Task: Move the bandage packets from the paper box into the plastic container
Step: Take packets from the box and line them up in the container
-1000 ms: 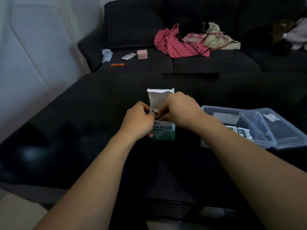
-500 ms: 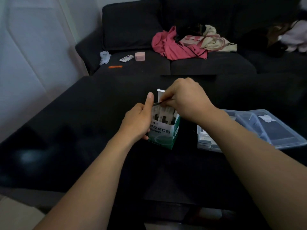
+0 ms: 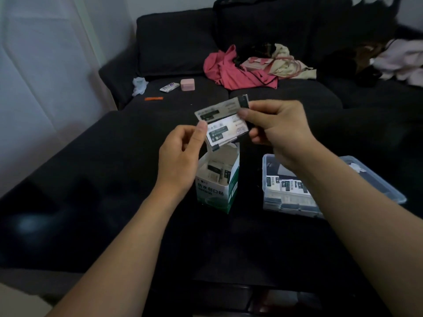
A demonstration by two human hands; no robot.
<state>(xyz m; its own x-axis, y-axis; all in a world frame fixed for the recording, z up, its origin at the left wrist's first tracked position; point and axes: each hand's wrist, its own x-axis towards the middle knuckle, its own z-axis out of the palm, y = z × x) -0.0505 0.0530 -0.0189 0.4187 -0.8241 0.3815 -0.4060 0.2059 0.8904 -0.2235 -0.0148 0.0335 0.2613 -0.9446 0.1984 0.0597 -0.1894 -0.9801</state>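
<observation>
Your plastic container (image 3: 266, 179) sits below and to the right of your grip, its clear lid (image 3: 375, 179) open on the far right side. It lies under your right forearm, so your right hand (image 3: 278, 126) is the nearer one for the drop; judged, the move is down and toward you from where the packets are held.

The paper box (image 3: 216, 191) stands directly below the grip, top open, green and white, upright. More packets (image 3: 216, 172) stand on end inside it, so the task is part done at most.

Packets already in the container (image 3: 288, 186) lie flat, white with dark label blocks.

Held packets (image 3: 225, 121): at least 2, fanned, lifted clear of the box. Long axis runs left to right, tilted up toward the right. Flat, white-grey paper, dark printed bands, thin and light; judged likely to slide apart if the pinch loosens.

Grip: right hand pinches the right ends, thumb on the near face. Left hand (image 3: 180, 156) pinches the left end of the lower packet, thumb tip on it, other fingers loosely curled.
</observation>
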